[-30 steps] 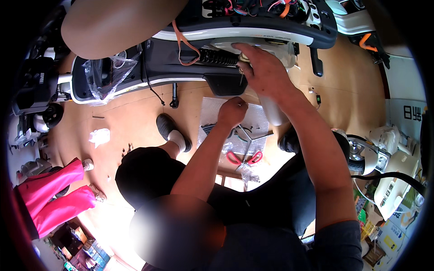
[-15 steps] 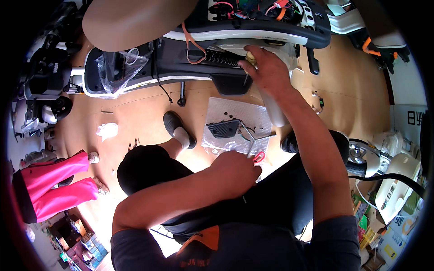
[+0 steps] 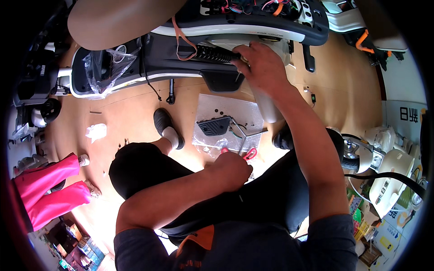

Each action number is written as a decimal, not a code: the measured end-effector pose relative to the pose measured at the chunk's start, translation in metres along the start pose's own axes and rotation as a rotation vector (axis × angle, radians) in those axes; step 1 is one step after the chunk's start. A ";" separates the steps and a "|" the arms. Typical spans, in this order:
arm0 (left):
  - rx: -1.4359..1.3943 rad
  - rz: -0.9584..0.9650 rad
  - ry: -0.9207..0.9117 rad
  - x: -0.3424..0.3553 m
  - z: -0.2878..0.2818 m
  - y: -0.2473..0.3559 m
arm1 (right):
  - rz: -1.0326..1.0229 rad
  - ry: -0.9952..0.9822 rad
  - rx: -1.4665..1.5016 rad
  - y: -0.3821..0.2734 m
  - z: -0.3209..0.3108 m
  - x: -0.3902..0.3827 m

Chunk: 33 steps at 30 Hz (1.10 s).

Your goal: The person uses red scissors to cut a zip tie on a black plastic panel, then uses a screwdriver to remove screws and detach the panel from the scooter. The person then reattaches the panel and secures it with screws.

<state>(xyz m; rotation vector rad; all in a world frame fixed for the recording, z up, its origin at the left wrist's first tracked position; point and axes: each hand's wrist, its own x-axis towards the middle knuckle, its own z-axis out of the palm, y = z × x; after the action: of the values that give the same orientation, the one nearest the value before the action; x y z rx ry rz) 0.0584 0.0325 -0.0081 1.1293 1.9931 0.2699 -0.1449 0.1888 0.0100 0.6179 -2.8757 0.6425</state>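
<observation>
My right hand [image 3: 264, 67] is closed around a screwdriver at the lower end of a black coil shock absorber [image 3: 213, 54]. The thin shaft [image 3: 238, 77] points down below my fingers, and its pale handle is mostly hidden. The shock belongs to a partly stripped electric scooter [image 3: 181, 68]. Between my knees, my left hand [image 3: 231, 170] is a fist, with one leg of a silver Y-shaped wrench [image 3: 245, 135] running into it. Red-handled scissors [image 3: 250, 154] show just past that fist. Beyond the wrench, a black ribbed plastic part [image 3: 214, 126] lies on bubble wrap [image 3: 205, 101].
Exposed coloured wiring [image 3: 244, 6] and a brown seat [image 3: 120, 22] are at the scooter's top. Clear plastic [image 3: 106, 72] covers its footboard. Another person's pink trousers [image 3: 54, 180] show at left. A pale scooter [image 3: 393, 176] and boxes stand at right.
The view has shifted slightly, moving the scene left. My right hand has turned a little over the screwdriver, hiding more of its pale handle. My left fist looks much the same.
</observation>
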 end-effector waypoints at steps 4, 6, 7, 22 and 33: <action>0.020 0.017 0.030 0.002 0.000 -0.002 | -0.068 0.216 0.063 0.008 0.009 0.001; 0.009 0.010 0.021 0.003 0.002 -0.002 | -0.078 0.113 -0.055 0.011 0.007 0.001; -0.002 0.011 0.029 0.002 0.003 -0.002 | -0.087 0.065 -0.110 0.007 0.003 0.003; -0.014 0.005 0.036 -0.004 0.000 -0.002 | 0.014 -0.021 -0.188 -0.002 -0.007 0.001; -0.032 -0.015 0.012 -0.002 -0.002 -0.003 | 0.126 -0.192 -0.144 -0.011 -0.017 0.011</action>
<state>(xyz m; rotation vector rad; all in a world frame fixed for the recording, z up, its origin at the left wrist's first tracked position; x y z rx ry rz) 0.0558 0.0290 -0.0074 1.0950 1.9999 0.2999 -0.1497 0.1837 0.0320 0.5069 -3.1249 0.4059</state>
